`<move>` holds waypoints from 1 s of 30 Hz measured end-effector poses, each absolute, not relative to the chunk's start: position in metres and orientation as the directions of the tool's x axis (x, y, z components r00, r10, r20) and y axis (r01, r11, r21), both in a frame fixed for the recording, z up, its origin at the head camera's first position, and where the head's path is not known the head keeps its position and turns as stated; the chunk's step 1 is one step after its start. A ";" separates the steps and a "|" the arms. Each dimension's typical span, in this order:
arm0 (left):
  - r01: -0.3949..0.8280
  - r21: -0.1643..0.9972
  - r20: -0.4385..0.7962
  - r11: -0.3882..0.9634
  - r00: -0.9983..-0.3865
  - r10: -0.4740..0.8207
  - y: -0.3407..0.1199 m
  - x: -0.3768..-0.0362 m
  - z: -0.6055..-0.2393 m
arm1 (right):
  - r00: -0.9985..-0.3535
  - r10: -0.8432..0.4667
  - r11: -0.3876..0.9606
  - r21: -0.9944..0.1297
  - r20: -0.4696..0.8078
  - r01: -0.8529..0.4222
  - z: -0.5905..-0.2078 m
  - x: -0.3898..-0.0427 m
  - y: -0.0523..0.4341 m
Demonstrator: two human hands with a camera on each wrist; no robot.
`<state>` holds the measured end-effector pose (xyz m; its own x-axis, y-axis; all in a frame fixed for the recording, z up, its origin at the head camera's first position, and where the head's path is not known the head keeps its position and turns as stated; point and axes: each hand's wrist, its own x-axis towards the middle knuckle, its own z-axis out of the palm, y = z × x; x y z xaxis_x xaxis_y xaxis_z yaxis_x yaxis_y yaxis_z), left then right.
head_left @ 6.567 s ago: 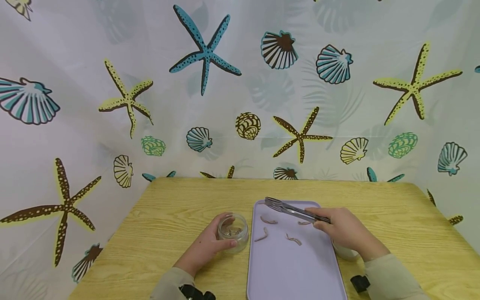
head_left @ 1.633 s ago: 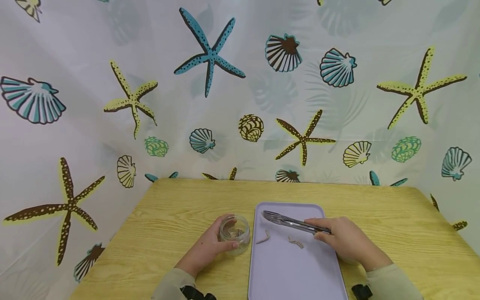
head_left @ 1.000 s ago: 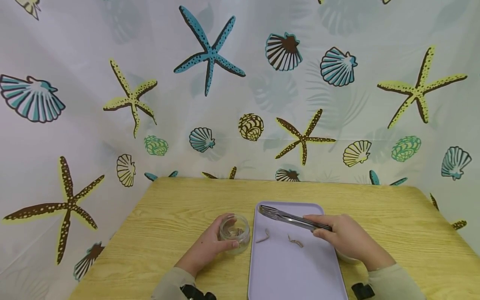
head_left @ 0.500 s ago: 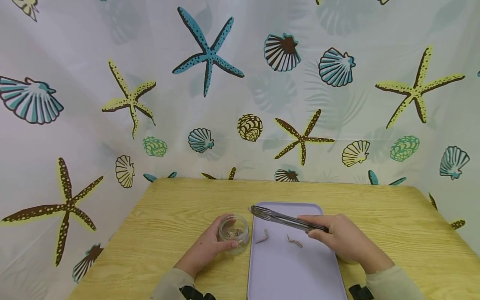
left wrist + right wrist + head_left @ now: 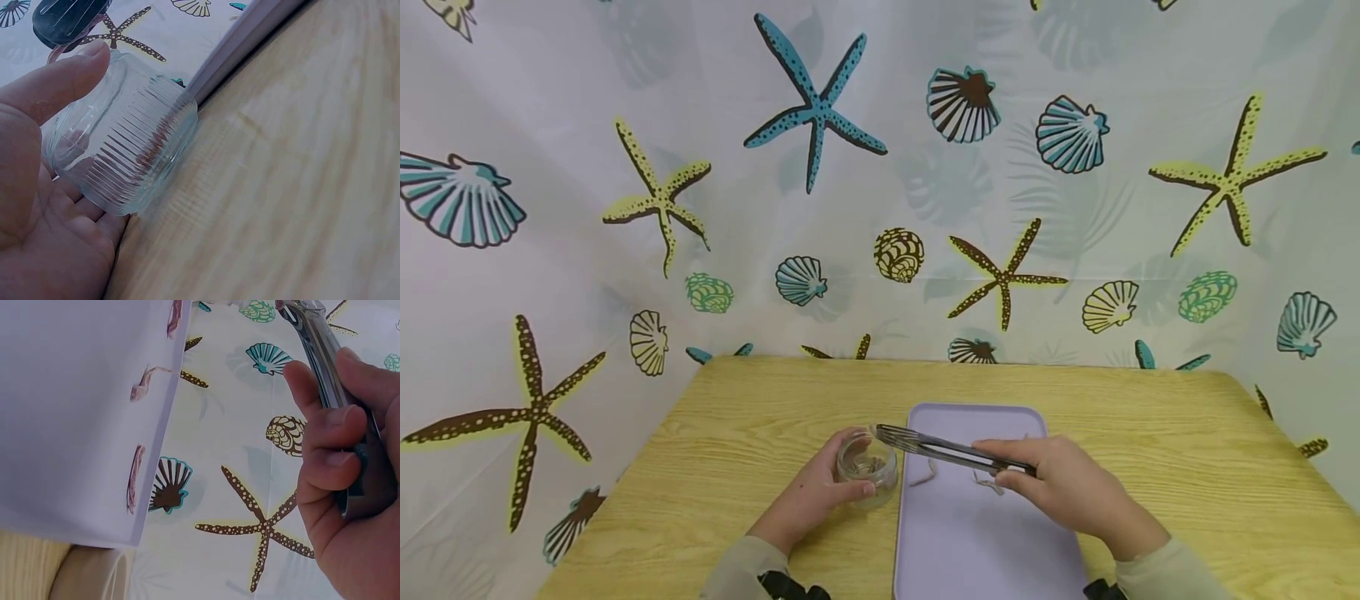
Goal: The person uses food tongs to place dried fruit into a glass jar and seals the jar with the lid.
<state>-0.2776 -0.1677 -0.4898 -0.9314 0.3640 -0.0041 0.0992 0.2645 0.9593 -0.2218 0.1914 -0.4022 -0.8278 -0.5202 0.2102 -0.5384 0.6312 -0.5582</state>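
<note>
Glass jar (image 5: pixel 868 467) stands upright on the wood-grain table (image 5: pixel 775 408), just beside the left long edge of your lilac tray (image 5: pixel 992 537). Your left hand (image 5: pixel 817 492) is wrapped about it, thumb on the near side. Your right hand (image 5: pixel 1066 490) grips the metal tongs (image 5: pixel 913 442), fingers curled round the dark handle end; the tong arms lie close together, tips at the jar's mouth by its right rim. Inside the rim or just above it: cannot tell. Small pinkish bit (image 5: pixel 56 53) under the tips in your left wrist view; probably a carried piece, too small to be sure.

Step in hand, as a judgement: you look to be ferrying brownish-pink strips (image 5: pixel 142 385) from tray to jar, at the drop-off stage. Next move calls for centring the tips over the opening, then easing your right grip so the piece falls in. Keep your left firm; a knock from the metal could tip the glass.

Counts. Hands: two, both occupied. Jar: one. Tongs: one pair. Tray: one. Strips on the tray: three in your right wrist view; the head view shows two plainly, perhaps a third beyond the tongs. Jar contents (image 5: pixel 153 147): overlapping, blurred through ribbed glass, no honest count. Round pale container (image 5: pixel 84 575) beside the tray: one, partly cut off.
</note>
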 end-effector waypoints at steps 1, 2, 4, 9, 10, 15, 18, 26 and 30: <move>0.097 0.960 -0.006 0.264 -0.931 0.364 -0.168 -0.278 -0.490 | -0.828 -0.522 0.633 -0.559 0.204 -0.536 -0.402 -0.221 0.190; 0.094 0.961 -0.008 0.262 -0.931 0.365 -0.168 -0.278 -0.490 | -0.830 -0.522 0.634 -0.561 0.198 -0.533 -0.402 -0.221 0.189; 0.087 0.963 -0.013 0.257 -0.931 0.365 -0.168 -0.278 -0.490 | -0.829 -0.525 0.631 -0.567 0.192 -0.530 -0.402 -0.220 0.187; 0.072 0.964 -0.025 0.257 -0.934 0.356 -0.169 -0.277 -0.489 | -0.810 -0.546 0.618 -0.550 0.214 -0.561 -0.407 -0.222 0.181; 0.068 0.963 -0.029 0.260 -0.936 0.351 -0.169 -0.277 -0.489 | -0.807 -0.550 0.618 -0.544 0.217 -0.567 -0.408 -0.223 0.180; 0.062 0.961 -0.035 0.268 -0.939 0.343 -0.168 -0.276 -0.487 | -0.801 -0.557 0.625 -0.525 0.217 -0.577 -0.412 -0.222 0.177; 0.075 0.960 -0.024 0.269 -0.937 0.348 -0.168 -0.276 -0.488 | -0.799 -0.559 0.630 -0.513 0.222 -0.583 -0.412 -0.222 0.176; 0.092 0.959 -0.010 0.267 -0.934 0.356 -0.167 -0.277 -0.489 | -0.807 -0.550 0.641 -0.510 0.217 -0.574 -0.411 -0.222 0.180; 0.098 0.957 -0.006 0.274 -0.934 0.358 -0.167 -0.277 -0.490 | -0.818 -0.532 0.646 -0.519 0.220 -0.560 -0.409 -0.223 0.185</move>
